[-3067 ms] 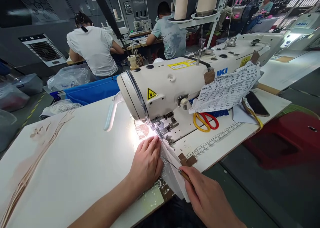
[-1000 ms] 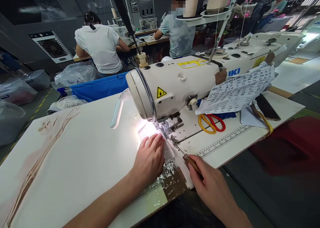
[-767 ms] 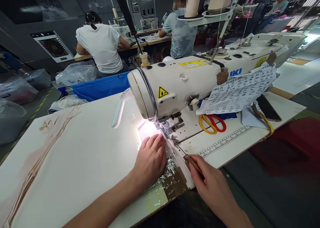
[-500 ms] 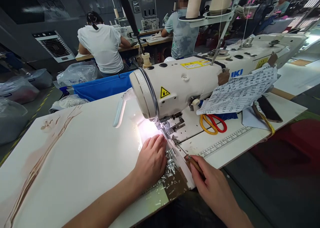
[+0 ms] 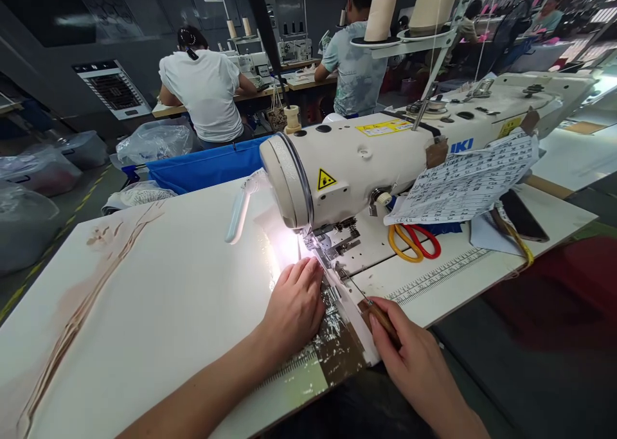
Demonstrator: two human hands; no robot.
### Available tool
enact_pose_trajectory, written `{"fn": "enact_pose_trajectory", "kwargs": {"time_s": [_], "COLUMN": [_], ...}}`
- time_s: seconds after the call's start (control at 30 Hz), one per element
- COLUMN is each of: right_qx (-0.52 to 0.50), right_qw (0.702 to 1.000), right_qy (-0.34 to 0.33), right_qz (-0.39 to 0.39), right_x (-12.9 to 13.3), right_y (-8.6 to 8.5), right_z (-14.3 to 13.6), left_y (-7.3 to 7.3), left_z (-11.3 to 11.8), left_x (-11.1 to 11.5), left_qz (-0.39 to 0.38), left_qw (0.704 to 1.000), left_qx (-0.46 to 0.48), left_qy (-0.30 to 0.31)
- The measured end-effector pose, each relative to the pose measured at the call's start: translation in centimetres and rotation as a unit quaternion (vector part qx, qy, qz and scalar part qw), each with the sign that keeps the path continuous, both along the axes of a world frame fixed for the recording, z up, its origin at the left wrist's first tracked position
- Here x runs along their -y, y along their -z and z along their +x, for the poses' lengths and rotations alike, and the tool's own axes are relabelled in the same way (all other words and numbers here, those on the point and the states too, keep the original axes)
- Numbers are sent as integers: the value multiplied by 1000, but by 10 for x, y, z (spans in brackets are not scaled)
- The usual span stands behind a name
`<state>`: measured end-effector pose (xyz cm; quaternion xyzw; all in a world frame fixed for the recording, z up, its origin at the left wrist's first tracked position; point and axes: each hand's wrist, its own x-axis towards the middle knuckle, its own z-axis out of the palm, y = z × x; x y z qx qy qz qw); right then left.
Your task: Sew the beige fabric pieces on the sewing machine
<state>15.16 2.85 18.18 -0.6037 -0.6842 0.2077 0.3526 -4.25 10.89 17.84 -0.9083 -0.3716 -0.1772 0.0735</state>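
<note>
My left hand point(image 5: 296, 301) lies palm down at the sewing machine point(image 5: 337, 169), its fingers flat and close together just before the lit needle area. Under the fingertips is pale fabric; a narrow white strip point(image 5: 361, 333) of it runs along the right side of the hand towards the table's front edge. In my right hand point(image 5: 412, 352) is an awl point(image 5: 384, 322), gripped by its brown wooden handle. Its thin metal shaft points up and left, close to the strip by the presser foot. The exact tip is hard to make out.
Scissors point(image 5: 414, 241) with yellow and red handles lie right of the needle, near a written paper point(image 5: 463, 179) and a phone point(image 5: 523, 215). A printed ruler point(image 5: 438, 275) marks the tabletop. Folded sheer fabric point(image 5: 77, 317) lies left. Two people point(image 5: 200, 95) work beyond.
The whole view has shifted slightly, so the machine and table sit a little further right. Both hands keep nearly the same places, the awl still in my right hand.
</note>
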Motion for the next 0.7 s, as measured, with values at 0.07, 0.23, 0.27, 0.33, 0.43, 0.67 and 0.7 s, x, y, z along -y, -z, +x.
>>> {"fn": "enact_pose_trajectory", "kwargs": {"time_s": [0.07, 0.23, 0.27, 0.33, 0.43, 0.67, 0.7], "right_qx": [-35, -90, -84, -64, -32, 141, 146], "right_qw": [999, 994, 996, 996, 989, 964, 963], "right_qy": [29, 55, 31, -33, -101, -71, -67], "right_qz": [2, 6, 16, 52, 107, 215, 218], "right_x": [1, -2, -5, -11, -22, -39, -40], "right_y": [0, -4, -5, -5, -3, -1, 0], "right_z": [-4, -15, -17, -20, -29, -49, -50], "left_y": [0, -4, -5, -7, -8, -3, -3], "left_z": [-1, -2, -1, -1, 0, -5, -6], "left_x": [-2, -8, -8, -10, -13, -17, -17], "left_qz": [0, 2, -3, -22, -54, -30, -25], "left_qw": [1000, 1000, 1000, 999, 996, 998, 998], "left_qx": [-8, -7, -1, 12, 27, 53, 55], "left_qy": [-6, -15, -19, -36, -60, -33, -32]}}
